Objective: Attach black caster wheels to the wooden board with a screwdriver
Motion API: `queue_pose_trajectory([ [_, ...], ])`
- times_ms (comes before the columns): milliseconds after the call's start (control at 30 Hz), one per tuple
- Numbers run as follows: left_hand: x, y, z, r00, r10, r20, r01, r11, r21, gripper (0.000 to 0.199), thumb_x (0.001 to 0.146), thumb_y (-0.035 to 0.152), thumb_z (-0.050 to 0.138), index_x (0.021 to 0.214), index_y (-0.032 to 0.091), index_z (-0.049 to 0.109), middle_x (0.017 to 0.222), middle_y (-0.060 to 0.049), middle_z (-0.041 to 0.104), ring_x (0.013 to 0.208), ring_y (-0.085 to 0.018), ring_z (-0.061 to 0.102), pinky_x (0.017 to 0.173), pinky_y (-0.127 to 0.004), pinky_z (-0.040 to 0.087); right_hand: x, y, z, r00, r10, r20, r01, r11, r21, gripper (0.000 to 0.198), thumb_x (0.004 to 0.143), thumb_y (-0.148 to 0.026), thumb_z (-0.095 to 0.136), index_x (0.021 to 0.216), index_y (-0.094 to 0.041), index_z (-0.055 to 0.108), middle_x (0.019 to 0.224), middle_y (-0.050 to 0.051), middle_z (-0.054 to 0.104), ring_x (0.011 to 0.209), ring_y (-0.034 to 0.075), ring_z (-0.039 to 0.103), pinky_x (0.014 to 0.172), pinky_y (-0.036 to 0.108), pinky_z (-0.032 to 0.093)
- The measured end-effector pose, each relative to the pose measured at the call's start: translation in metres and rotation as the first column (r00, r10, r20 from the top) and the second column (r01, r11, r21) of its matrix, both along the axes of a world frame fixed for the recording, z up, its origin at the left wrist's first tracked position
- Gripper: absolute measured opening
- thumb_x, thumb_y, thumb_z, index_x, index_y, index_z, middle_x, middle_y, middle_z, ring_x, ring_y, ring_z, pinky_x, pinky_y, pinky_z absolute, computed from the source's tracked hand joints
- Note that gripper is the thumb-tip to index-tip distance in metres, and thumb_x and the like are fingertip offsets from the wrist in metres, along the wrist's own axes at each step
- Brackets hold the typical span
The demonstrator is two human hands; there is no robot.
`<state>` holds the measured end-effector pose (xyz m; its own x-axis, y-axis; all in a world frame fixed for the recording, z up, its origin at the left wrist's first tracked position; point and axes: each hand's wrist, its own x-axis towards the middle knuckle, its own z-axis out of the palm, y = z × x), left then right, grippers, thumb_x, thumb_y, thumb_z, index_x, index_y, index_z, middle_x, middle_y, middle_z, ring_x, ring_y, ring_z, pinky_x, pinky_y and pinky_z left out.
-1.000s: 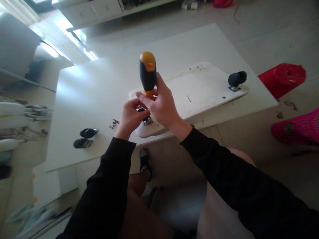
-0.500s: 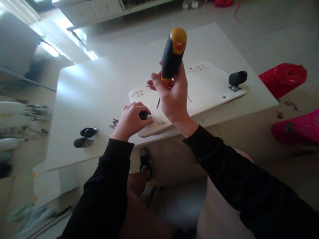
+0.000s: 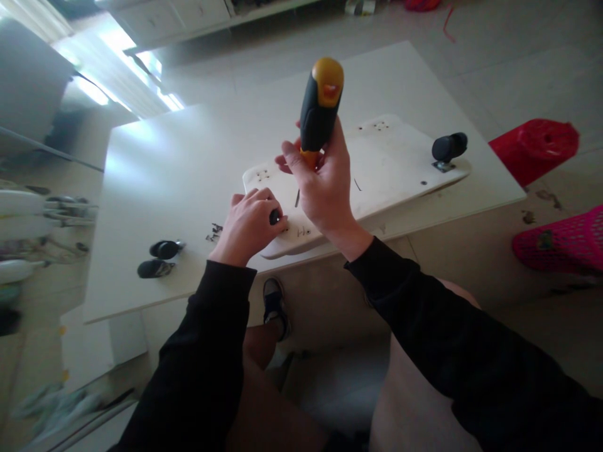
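Observation:
A white board with small screw holes near its corners lies on the white table. At its near left corner, my left hand is closed around a black caster wheel, mostly hidden by the fingers. My right hand grips a yellow and black screwdriver above the board, its handle end up; I cannot make out where its tip is. Another black caster stands on a metal plate at the board's right end. Just left of my left hand lies a small pile of screws.
Two loose casters, one behind and one nearer, lie on the left of the table. Past the right edge are a red bag-like object and a pink mesh basket on the floor. My legs are below the near edge.
My right hand and the screwdriver have shifted slightly left and down. My left hand has turned a little around the caster, staying at the same corner.

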<state>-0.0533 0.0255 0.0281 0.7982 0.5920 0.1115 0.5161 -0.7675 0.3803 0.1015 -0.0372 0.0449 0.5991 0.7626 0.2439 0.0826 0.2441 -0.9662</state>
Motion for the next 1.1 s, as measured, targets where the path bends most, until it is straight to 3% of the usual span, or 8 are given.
queue_pose_trajectory([
  [133,0.003,-0.003,-0.001,0.999,0.030,0.045,-0.029,0.999,-0.034,0.014,0.081,0.022,0.076,0.071,0.025,0.067,0.092,-0.008,0.069,0.101,-0.031,0.061,0.099,-0.048,0.046,-0.001,0.000,0.000,1.000,-0.027,-0.001,0.027,0.998,-0.064,0.055,0.089,-0.052,0.076,0.134,-0.042,0.045,0.099,-0.004,0.073,0.103,0.021,0.080,0.090,0.040,0.068],
  [400,0.006,-0.003,-0.006,0.973,0.154,0.172,-0.117,0.970,-0.211,0.006,0.083,0.023,0.073,0.078,0.022,0.071,0.090,-0.005,0.069,0.084,-0.021,0.060,0.086,-0.040,0.050,0.000,0.001,-0.007,0.999,0.021,0.041,-0.025,0.995,0.092,0.034,0.100,-0.045,0.064,0.124,-0.036,0.043,0.106,-0.004,0.072,0.090,0.013,0.078,0.087,0.032,0.067],
  [567,0.008,0.004,-0.012,0.913,0.262,0.311,-0.142,0.922,-0.361,0.009,0.083,0.024,0.073,0.076,0.021,0.070,0.082,-0.003,0.068,0.073,-0.017,0.057,0.073,-0.036,0.050,-0.002,0.000,-0.007,0.997,0.016,0.079,-0.013,0.999,-0.038,0.030,0.102,-0.045,0.064,0.126,-0.037,0.047,0.106,-0.003,0.072,0.097,0.014,0.078,0.090,0.032,0.068],
  [667,0.010,0.007,-0.016,0.892,0.308,0.329,-0.144,0.887,-0.439,0.010,0.083,0.025,0.073,0.075,0.022,0.068,0.074,-0.001,0.064,0.067,-0.015,0.054,0.066,-0.033,0.047,-0.004,0.001,-0.009,0.999,0.010,0.052,-0.008,0.999,-0.042,0.029,0.102,-0.044,0.065,0.126,-0.037,0.051,0.103,-0.002,0.071,0.095,0.016,0.079,0.088,0.035,0.069],
  [967,0.016,0.006,-0.021,0.881,0.319,0.350,-0.190,0.915,-0.355,0.013,0.079,0.026,0.073,0.071,0.023,0.063,0.069,0.000,0.063,0.070,-0.016,0.056,0.066,-0.033,0.047,-0.005,0.004,-0.018,0.999,-0.010,0.042,0.008,0.998,0.060,0.029,0.101,-0.043,0.066,0.124,-0.031,0.053,0.101,0.000,0.066,0.088,0.017,0.079,0.083,0.037,0.070],
  [1100,0.010,0.014,-0.023,0.847,0.391,0.360,-0.235,0.883,-0.405,0.013,0.081,0.029,0.071,0.072,0.024,0.063,0.064,0.001,0.059,0.062,-0.014,0.053,0.062,-0.032,0.044,-0.003,0.005,-0.021,0.999,-0.017,0.051,0.012,0.996,0.090,0.030,0.102,-0.044,0.065,0.126,-0.031,0.052,0.104,-0.001,0.066,0.085,0.014,0.078,0.081,0.033,0.068],
])
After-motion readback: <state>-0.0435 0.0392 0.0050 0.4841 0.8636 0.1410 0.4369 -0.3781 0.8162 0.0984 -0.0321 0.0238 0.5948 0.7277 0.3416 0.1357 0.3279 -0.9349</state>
